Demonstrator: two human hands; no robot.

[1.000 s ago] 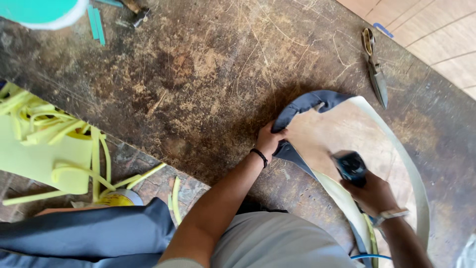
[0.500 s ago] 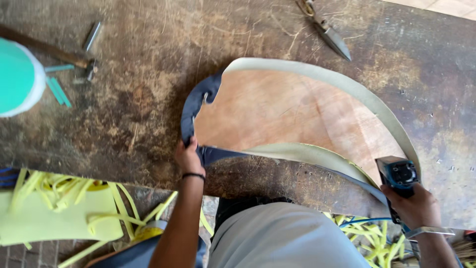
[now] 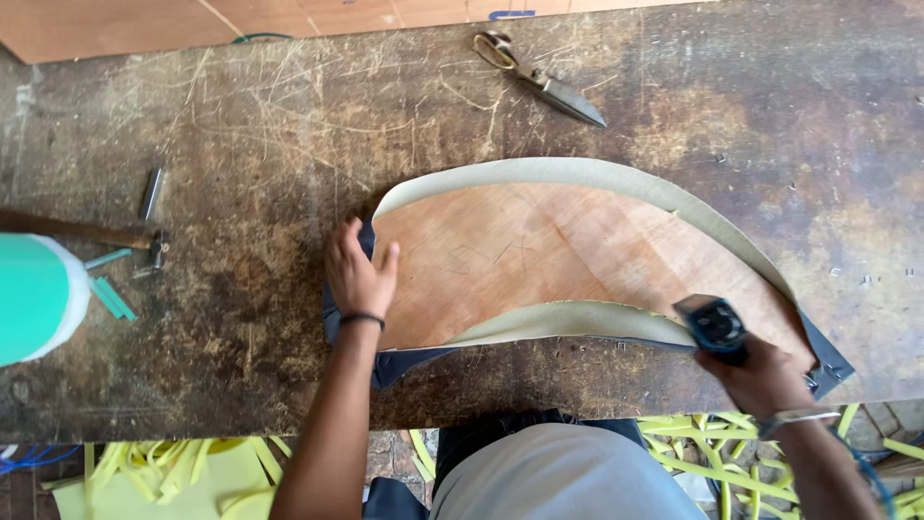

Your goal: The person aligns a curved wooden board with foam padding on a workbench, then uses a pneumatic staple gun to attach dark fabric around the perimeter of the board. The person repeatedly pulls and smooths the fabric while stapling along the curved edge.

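The right hand [image 3: 765, 371] is closed in a full grip around a dark, blue-topped power tool [image 3: 714, 325], most likely a stapler, whose nose sits against the near edge of the curved plywood panel [image 3: 539, 260], toward the panel's right tip. The left hand [image 3: 358, 274] holds nothing; I see it pressed flat, fingers spread, on the panel's left end, where it also touches the dark fabric [image 3: 380, 361] that shows from beneath the wood.

The panel lies face up on the desk [image 3: 241, 125], close to its near edge, with its arch bowed away from me. A strip of pale beige covering [image 3: 577, 173] follows the panel's outer curve, and a second band of the same material is folded over the panel's inner curve, reaching up to the tool. The dark fabric also shows at the panel's right tip.

I judge the step in hand to be fastening the folded covering along the panel's near edge, with the left hand serving as a brace. The next move, as I read it, calls for the covering to be kept taut and the tool square to the wood before it is fired.

Beyond the panel, scissors [image 3: 539, 79] lie on the desk. Well to the panel's left rest a hammer [image 3: 87, 233] and a teal-and-white container [image 3: 34, 299]. Yellow foam offcuts [image 3: 192, 467] lie on the floor below the panel.
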